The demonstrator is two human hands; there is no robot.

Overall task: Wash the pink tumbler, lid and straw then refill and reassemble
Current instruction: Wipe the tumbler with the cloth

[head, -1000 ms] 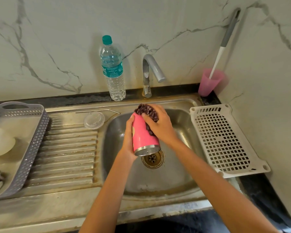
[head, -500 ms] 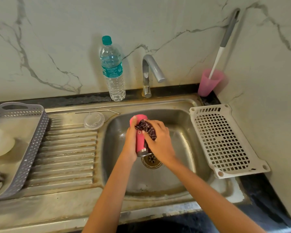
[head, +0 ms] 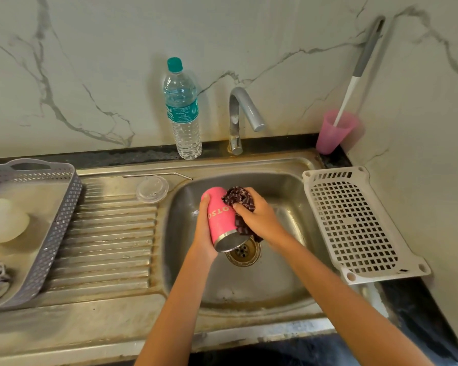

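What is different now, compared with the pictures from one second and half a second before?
The right hand has rubbed the scrubber from the closed end of the pink tumbler down along its right side. The left hand still grips the tumbler over the sink, mouth tilted down. Nothing was let go. The lid, straw and water bottle stayed in place.

pink tumbler (head: 220,217) lettered "OSTO", water bottle (head: 182,112) label unreadable
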